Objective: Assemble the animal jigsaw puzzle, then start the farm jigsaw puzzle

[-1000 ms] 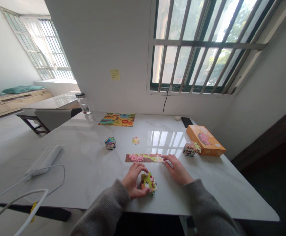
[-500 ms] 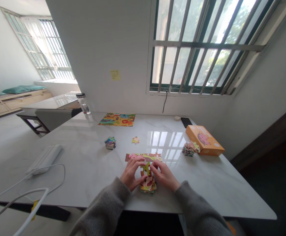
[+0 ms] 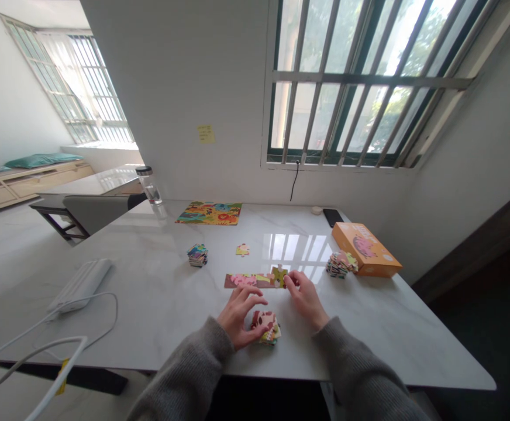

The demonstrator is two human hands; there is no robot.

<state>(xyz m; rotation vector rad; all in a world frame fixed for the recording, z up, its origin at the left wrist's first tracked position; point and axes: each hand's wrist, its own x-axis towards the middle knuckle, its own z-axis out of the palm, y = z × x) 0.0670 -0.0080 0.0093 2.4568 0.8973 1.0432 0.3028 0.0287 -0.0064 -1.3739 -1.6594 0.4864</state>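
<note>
My right hand [image 3: 304,298] pinches a yellow-green jigsaw piece [image 3: 278,276] by its right edge. That piece is over the right end of a joined strip of puzzle pieces [image 3: 241,280], which shows pink and brown artwork; whether it is locked in I cannot tell. My left hand [image 3: 240,318] has its fingers apart, thumb at the side of a stack of jigsaw pieces [image 3: 265,323] near the table's front edge. A brown and cream piece tops that stack. Beyond the strip lies a single jigsaw piece [image 3: 243,249].
More stacked pieces [image 3: 197,255] stand at left, and another stack [image 3: 339,265] at right beside an orange box [image 3: 366,248]. Farther back are a colourful picture sheet [image 3: 211,213], a phone [image 3: 333,218] and a bottle [image 3: 150,186]. A white power strip [image 3: 79,285] with cables lies left.
My right hand has carried the yellow-green piece from above the near stack forward to the strip's right end. My left hand has let go of that piece and lowered slightly.
</note>
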